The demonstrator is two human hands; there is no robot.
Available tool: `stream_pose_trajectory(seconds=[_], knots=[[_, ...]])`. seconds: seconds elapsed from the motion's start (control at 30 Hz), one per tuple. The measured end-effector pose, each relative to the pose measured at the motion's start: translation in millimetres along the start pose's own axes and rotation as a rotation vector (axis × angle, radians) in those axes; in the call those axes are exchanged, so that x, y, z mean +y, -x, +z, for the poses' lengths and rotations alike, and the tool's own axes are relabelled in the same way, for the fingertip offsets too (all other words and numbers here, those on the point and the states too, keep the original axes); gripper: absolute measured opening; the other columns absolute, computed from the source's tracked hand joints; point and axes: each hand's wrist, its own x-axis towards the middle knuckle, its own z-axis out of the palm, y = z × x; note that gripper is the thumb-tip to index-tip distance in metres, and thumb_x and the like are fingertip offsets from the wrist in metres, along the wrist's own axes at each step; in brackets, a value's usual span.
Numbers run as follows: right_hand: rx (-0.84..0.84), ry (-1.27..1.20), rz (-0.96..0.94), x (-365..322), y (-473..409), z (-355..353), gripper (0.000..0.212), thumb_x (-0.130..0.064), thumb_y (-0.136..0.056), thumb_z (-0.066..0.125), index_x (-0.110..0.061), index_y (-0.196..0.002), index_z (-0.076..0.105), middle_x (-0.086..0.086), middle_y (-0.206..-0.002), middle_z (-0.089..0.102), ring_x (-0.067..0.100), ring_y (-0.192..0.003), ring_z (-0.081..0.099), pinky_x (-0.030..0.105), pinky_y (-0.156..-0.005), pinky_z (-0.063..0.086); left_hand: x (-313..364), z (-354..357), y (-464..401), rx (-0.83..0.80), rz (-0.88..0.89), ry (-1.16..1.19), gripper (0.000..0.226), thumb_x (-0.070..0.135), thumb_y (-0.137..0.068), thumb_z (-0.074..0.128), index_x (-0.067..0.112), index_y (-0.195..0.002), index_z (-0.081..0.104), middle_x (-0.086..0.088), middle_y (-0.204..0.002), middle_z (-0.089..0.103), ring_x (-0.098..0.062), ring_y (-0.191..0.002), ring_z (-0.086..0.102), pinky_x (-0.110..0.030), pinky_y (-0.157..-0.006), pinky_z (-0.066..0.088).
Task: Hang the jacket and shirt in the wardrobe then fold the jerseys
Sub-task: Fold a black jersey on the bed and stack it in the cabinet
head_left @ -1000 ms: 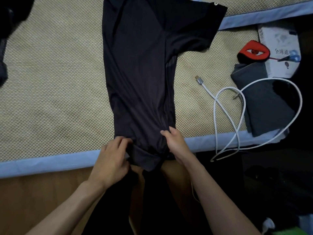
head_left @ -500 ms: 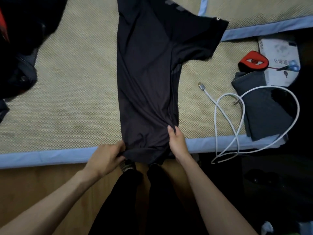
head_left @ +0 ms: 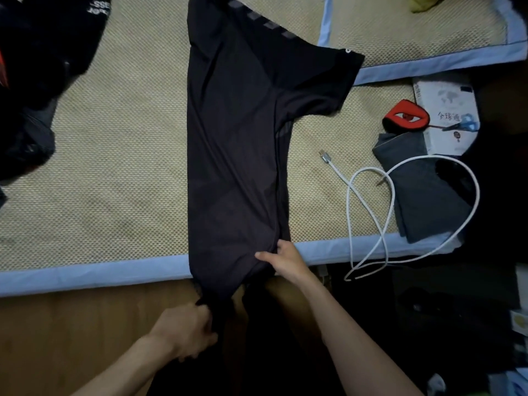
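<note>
Now the dark jersey (head_left: pixel 237 155) is lying lengthwise on the woven mat (head_left: pixel 114 167) of the bed, with its left half folded in, so its left side is making one straight edge. Its colour is black with a faint brownish shine, and a row of grey slanted marks is running along the shoulder, far beyond the fingers. One short sleeve is spreading out to the right, with a small white mark at its cuff. The hem is hanging over the blue border (head_left: pixel 85 274) of the mat toward the person.

The left hand (head_left: pixel 185 330) is gripping the lower left corner of the hem; its fingers are curled tight around a bunch of cloth, below the border and above the wooden floor. The right hand (head_left: pixel 283 260) is pinching the cloth a little above the hem on the right side: the thumb is lying on top and the other fingers are tucked at the edge of the fabric, so folds are gathering toward them.

Right of the right fingers, a white cable (head_left: pixel 368 212) is looping over the border and over a grey folded cloth (head_left: pixel 428 195). Beyond that are lying a red and black item with an eye design (head_left: pixel 407 118) and a white box (head_left: pixel 448 110). Far left of the left fingers, dark clothes (head_left: pixel 43 52) are lying in a heap.
</note>
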Motion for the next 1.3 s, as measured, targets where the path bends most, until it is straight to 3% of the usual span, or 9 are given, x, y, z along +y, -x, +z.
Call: stream_pose_trajectory(seconds=[0.1,0.17,0.3,0.43,0.6,0.73,0.87,1.13,1.3], knots=[[-0.051,0.07,-0.001,2,4,-12,0.022,-0.022,-0.099,0.065,-0.003,-0.111,0.064,0.007,-0.09,0.072,0.011,-0.058,0.065,0.026,-0.047,0.053,12,-30,-18,0.205,-0.001,-0.043,0.03,0.052,-0.089,0.055,0.024,-0.097,0.062,0.002,-0.09,0.063,-0.022,-0.093,0.069,-0.033,-0.075,0.051],[-0.083,0.16,0.02,5,7,-19,0.036,-0.03,-0.101,0.061,0.003,-0.115,0.062,0.01,-0.077,0.064,0.01,-0.042,0.053,0.023,-0.04,0.037,22,-56,-31,0.341,-0.016,-0.039,0.03,0.05,-0.09,0.055,0.024,-0.103,0.061,-0.005,-0.103,0.068,-0.028,-0.099,0.068,-0.035,-0.077,0.049],[-0.222,0.232,0.051,9,13,-27,0.025,-0.017,-0.093,0.073,-0.007,-0.114,0.067,-0.012,-0.059,0.066,-0.003,-0.041,0.055,0.011,-0.044,0.041,41,-100,-62,0.537,0.025,0.101,0.026,0.045,-0.09,0.056,0.023,-0.105,0.052,-0.007,-0.106,0.07,-0.035,-0.098,0.067,-0.039,-0.076,0.049],[-0.244,0.429,0.095,15,14,-35,0.022,-0.017,-0.096,0.069,-0.007,-0.115,0.063,-0.005,-0.072,0.068,0.005,-0.05,0.06,0.019,-0.052,0.048,68,-122,-96,0.637,0.147,0.157,0.033,0.047,-0.096,0.052,0.025,-0.118,0.043,-0.001,-0.11,0.067,-0.03,-0.098,0.065,-0.038,-0.071,0.044],[-0.263,0.535,0.25,8,16,-37,0.071,-0.034,-0.098,0.065,-0.009,-0.155,0.031,0.016,-0.133,0.062,0.011,-0.054,0.068,0.024,-0.051,0.053,87,-143,-126,0.633,0.215,-0.204,0.042,0.033,-0.101,0.043,0.032,-0.142,0.032,-0.007,-0.111,0.07,-0.033,-0.093,0.069,-0.039,-0.066,0.044],[0.035,0.639,-0.01,-4,9,-34,0.046,-0.056,-0.087,0.07,-0.016,-0.11,0.065,0.001,-0.078,0.073,0.017,-0.048,0.066,0.029,-0.057,0.051,76,-177,-131,0.688,0.219,-0.391,0.042,0.029,-0.1,0.037,0.031,-0.142,0.036,-0.008,-0.109,0.073,-0.035,-0.092,0.07,-0.038,-0.066,0.042],[0.138,0.593,-0.084,-1,2,-30,0.041,-0.039,-0.095,0.068,-0.02,-0.065,0.047,-0.002,-0.051,0.058,0.017,-0.048,0.069,0.03,-0.058,0.054,65,-211,-128,0.645,0.274,-0.556,0.031,0.03,-0.104,0.033,0.029,-0.133,0.04,-0.007,-0.11,0.071,-0.033,-0.094,0.07,-0.038,-0.066,0.043],[-0.003,0.646,-0.076,-4,2,-33,0.032,-0.043,-0.099,0.058,-0.013,-0.088,0.058,0.01,-0.074,0.076,0.022,-0.066,0.074,0.04,-0.071,0.061,72,-219,-129,0.607,0.333,-0.709,0.046,0.033,-0.105,0.032,0.04,-0.15,0.029,0.0,-0.131,0.064,-0.026,-0.105,0.068,-0.035,-0.071,0.045],[0.19,0.631,-0.234,-11,-3,-30,0.035,-0.043,-0.097,0.062,-0.008,-0.096,0.064,0.008,-0.08,0.072,0.026,-0.069,0.071,0.041,-0.07,0.058,79,-235,-129,0.603,0.269,-0.74,0.046,0.037,-0.105,0.029,0.04,-0.151,0.028,-0.002,-0.134,0.061,-0.027,-0.109,0.067,-0.036,-0.076,0.047]])
